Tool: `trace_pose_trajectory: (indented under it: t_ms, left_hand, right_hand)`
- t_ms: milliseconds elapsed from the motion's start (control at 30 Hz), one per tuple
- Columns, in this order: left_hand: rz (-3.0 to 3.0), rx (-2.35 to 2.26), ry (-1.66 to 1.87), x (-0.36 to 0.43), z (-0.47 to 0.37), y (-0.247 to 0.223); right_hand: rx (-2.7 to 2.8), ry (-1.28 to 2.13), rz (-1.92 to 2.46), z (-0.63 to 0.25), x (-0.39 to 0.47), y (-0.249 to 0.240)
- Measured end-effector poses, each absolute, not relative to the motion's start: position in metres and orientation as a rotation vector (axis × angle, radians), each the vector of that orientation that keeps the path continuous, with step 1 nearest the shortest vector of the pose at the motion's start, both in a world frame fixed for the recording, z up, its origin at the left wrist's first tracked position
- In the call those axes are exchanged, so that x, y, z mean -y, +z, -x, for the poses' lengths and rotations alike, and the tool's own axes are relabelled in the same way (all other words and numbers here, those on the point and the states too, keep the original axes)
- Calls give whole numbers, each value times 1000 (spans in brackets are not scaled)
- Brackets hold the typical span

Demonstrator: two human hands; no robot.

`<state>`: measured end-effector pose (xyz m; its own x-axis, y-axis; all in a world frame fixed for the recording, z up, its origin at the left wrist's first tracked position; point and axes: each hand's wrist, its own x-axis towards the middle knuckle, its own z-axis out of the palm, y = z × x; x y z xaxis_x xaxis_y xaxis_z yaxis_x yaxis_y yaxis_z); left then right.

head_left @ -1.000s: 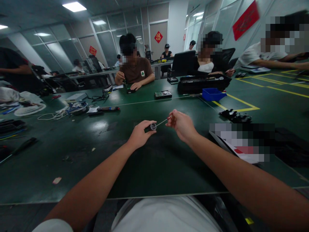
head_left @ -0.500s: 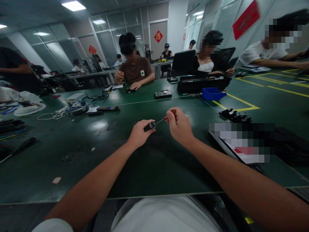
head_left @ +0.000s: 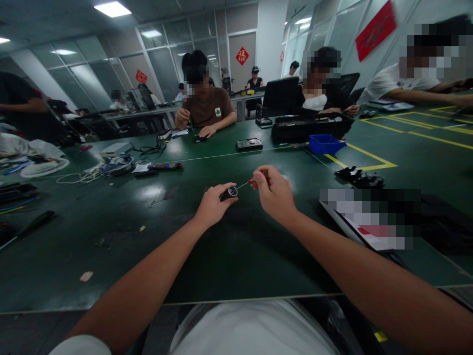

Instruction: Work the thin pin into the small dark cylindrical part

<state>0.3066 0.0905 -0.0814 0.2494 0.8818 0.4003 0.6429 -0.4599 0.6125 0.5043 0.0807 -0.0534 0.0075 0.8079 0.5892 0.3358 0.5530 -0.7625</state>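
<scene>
Between its thumb and fingers, my left hand (head_left: 213, 204) grips a small black cylindrical part (head_left: 231, 192), its round end with a pale rim turned toward me. My right hand (head_left: 274, 193) is closed around the reddish handle of a screwdriver (head_left: 243, 185). The thin metal shaft points left, and its tip lies at or just beside the rim of the black part; whether it touches I cannot tell. Both hands are held above the green table (head_left: 258, 266).
A laptop-like slab (head_left: 354, 224) lies to the right, near black scraps (head_left: 360, 177). Farther back are a blue tray (head_left: 325, 144), a hard drive (head_left: 250, 144) and a long black housing (head_left: 312, 129). Tools and cables (head_left: 117, 165) lie left. Co-workers sit across the table.
Almost nothing differs. My right hand has shifted very slightly left with the screwdriver, and the black part sits nearly the same in my left hand.
</scene>
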Motion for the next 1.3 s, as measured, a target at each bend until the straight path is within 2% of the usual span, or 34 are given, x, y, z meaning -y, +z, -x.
trace_pose_trajectory:
  t_ms: [600, 1000, 1167, 1300]
  left_hand:
    - [-2213, -1435, 962, -92, -307, -84]
    - [-2219, -1422, 919, -90, -307, -83]
    - [-2186, -1444, 967, -89, -309, -80]
    - [-2202, -1425, 1000, -88, -309, -80]
  right_hand:
    - [1751, 244, 1242, -510, -85, -47]
    - [1827, 312, 1182, -509, -77, -44]
    - [1593, 496, 1063, -504, -83, -51]
    - [1283, 834, 946, -504, -98, -60]
